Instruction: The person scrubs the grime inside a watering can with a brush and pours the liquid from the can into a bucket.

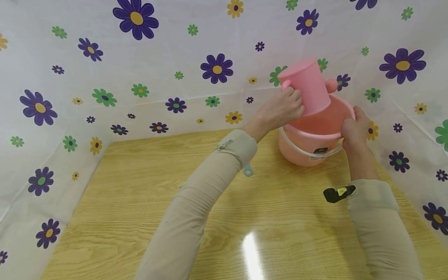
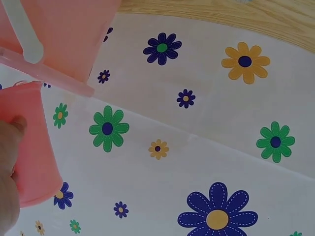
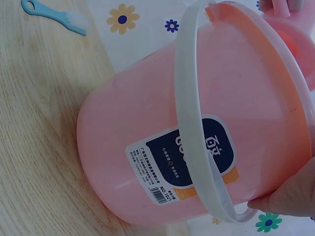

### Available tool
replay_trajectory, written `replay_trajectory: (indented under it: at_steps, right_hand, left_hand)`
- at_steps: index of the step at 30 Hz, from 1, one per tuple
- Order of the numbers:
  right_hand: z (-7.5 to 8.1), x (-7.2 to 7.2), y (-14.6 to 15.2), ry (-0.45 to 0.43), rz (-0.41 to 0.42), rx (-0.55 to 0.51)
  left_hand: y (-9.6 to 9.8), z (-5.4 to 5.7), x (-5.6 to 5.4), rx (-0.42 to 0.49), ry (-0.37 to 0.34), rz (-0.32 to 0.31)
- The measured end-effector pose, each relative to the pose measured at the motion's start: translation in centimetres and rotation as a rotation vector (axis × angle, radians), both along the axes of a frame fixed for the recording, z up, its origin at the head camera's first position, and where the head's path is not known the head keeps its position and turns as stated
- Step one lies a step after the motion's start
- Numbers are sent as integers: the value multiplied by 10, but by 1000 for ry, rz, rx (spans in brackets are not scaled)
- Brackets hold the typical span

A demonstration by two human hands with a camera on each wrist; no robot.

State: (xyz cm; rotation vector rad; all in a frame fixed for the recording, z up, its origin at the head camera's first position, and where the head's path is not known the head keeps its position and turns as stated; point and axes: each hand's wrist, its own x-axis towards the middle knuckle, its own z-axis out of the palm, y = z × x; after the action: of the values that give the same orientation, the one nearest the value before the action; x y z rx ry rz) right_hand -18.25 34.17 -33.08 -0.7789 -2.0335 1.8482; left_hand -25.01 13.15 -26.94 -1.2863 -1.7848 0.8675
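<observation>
A pink plastic mug (image 1: 309, 87) is tilted over the near left part of a pink bucket's opening. My left hand (image 1: 285, 105) grips the mug by its side handle, fingers curled round it. A rounded pink knob (image 1: 331, 85) shows at the mug's far side. In the left wrist view the mug (image 2: 32, 147) overlaps part of the hand. The bucket (image 1: 297, 146) stands on the table, its white bail handle (image 3: 187, 98) hanging down the front across a label (image 3: 182, 160). My right hand (image 1: 356, 126) pinches the bucket's right rim, thumb toward me.
A light blue brush (image 3: 56, 17) with a hole in its handle lies on the wooden table (image 1: 140, 194), left of the bucket; my left forearm partly covers it in the head view. A white flower-print sheet (image 1: 175, 85) rises behind and at both sides.
</observation>
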Motion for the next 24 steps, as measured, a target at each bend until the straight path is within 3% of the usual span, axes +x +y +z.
replay_trajectory:
  at_steps: [9,15,24]
  right_hand:
    - [-1,-1,1,10,-10,-12]
    - [-2,0,1,22,-10,20]
    - [-3,1,0,6,3,40]
  left_hand:
    - [-4,3,-6,-28,44,-78]
    - [-4,5,-4,-97,59,-78]
    - [-8,4,-5,-91,70,-106]
